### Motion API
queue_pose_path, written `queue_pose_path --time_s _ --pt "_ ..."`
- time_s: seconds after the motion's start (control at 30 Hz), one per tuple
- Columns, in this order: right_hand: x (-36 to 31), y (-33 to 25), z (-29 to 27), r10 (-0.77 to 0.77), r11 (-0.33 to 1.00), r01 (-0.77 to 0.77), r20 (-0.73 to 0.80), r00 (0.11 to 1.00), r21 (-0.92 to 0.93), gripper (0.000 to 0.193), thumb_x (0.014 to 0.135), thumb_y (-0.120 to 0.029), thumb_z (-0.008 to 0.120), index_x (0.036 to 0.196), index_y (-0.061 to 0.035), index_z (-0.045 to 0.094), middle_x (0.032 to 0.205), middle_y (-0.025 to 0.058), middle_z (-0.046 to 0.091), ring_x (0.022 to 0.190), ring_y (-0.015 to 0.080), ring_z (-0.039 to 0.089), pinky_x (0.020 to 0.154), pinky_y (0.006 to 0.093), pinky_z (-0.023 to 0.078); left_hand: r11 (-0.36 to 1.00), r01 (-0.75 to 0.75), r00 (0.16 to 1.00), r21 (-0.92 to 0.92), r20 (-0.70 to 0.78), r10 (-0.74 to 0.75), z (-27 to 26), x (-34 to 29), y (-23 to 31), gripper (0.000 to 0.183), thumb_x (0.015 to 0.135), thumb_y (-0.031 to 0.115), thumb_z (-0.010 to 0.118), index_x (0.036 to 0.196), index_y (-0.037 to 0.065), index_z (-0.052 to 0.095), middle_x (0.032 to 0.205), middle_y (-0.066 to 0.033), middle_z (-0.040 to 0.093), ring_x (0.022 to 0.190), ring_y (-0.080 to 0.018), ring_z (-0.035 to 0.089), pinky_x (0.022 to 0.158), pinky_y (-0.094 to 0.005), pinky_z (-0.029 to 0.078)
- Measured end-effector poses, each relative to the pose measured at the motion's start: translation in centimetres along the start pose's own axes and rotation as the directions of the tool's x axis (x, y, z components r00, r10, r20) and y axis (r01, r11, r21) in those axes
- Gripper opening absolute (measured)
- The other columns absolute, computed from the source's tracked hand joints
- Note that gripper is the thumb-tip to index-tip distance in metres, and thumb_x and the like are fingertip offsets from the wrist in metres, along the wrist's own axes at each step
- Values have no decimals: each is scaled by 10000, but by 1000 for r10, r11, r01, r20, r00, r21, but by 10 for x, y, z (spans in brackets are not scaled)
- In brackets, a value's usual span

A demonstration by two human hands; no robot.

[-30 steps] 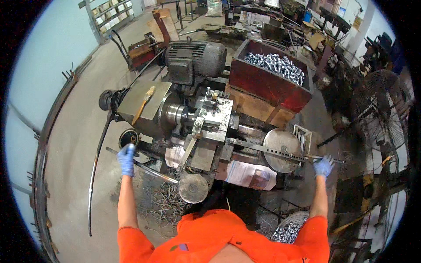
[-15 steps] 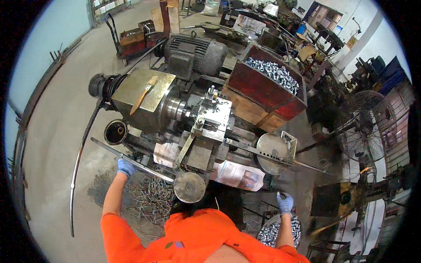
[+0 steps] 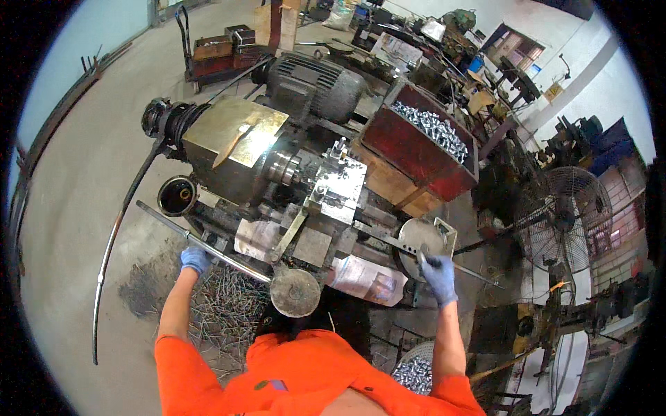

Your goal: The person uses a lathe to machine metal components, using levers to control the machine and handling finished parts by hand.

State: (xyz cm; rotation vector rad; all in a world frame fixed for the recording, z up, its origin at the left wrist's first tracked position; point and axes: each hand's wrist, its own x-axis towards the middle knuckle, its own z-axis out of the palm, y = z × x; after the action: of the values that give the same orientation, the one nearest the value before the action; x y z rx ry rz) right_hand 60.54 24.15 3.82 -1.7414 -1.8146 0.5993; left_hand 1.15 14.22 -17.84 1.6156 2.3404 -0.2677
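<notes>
My left hand (image 3: 196,259), in a blue glove, is curled against the near side of a long shiny metal bar (image 3: 229,261). The bar hides part of its fingers, so what they grip cannot be told. The bar's near end meets a round metal disc (image 3: 295,292). My right hand (image 3: 438,280), gloved in blue with dark finger pads, is raised in front of a larger round plate (image 3: 422,238), beside a flat bar with holes (image 3: 385,238). Its thumb and fingers are bent together; anything between them is too small to make out. Ahead stands a lathe-like machine with a chuck (image 3: 283,168) and a tool block (image 3: 340,188).
A dark red bin (image 3: 416,149) of small metal parts sits on wood behind the machine. A basket (image 3: 415,374) of similar parts stands low at my right. A brush (image 3: 232,144) lies on the machine cover. Metal scraps (image 3: 225,305) litter the floor. A fan (image 3: 562,215) stands right.
My right hand has risen from above the basket of metal parts to the front of the round plate. My left hand stays by the bar. The whole view has shifted slightly.
</notes>
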Motion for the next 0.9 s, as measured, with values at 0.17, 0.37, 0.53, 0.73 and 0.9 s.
queue_pose_path --time_s 0.17,0.37,0.53,0.73,0.9 --pt "71 -175 53 -279 960 264 252 927 89 346 814 -309 620 687 12 618 601 136 555 579 147 508 565 319 419 978 57 998 -202 40 -50 -30 -25 -22 329 796 365 551 1010 132 644 965 -173 632 906 -338 602 796 -427 475" --pt "124 -268 129 -151 769 408 481 863 -492 668 708 -620 531 875 12 667 901 223 642 853 346 626 792 394 487 748 38 957 -662 -191 -217 -91 -92 -104 352 850 337 536 1095 93 602 947 -175 640 808 -293 632 749 -374 486" --pt "140 -251 164 -198 976 141 411 890 165 509 740 -454 648 881 34 660 820 190 662 764 254 638 738 342 485 578 -99 880 -810 -343 -330 -109 -133 -149 307 871 219 558 1118 39 583 817 -81 625 687 -131 575 623 -284 474" --pt "128 -249 153 -272 962 225 443 854 157 467 750 -397 671 903 44 660 816 164 669 770 190 634 747 307 482 457 -95 863 -884 -301 -404 -142 -143 -155 275 882 176 551 1117 41 595 715 -10 538 621 -75 488 539 -236 441" --pt "127 -245 148 -363 932 320 450 816 171 394 797 -360 657 879 25 667 747 79 655 705 142 599 678 287 475 862 0 651 -507 -654 -385 -144 -138 -196 337 888 321 518 1078 60 619 1014 -156 635 914 -290 624 799 -365 471"
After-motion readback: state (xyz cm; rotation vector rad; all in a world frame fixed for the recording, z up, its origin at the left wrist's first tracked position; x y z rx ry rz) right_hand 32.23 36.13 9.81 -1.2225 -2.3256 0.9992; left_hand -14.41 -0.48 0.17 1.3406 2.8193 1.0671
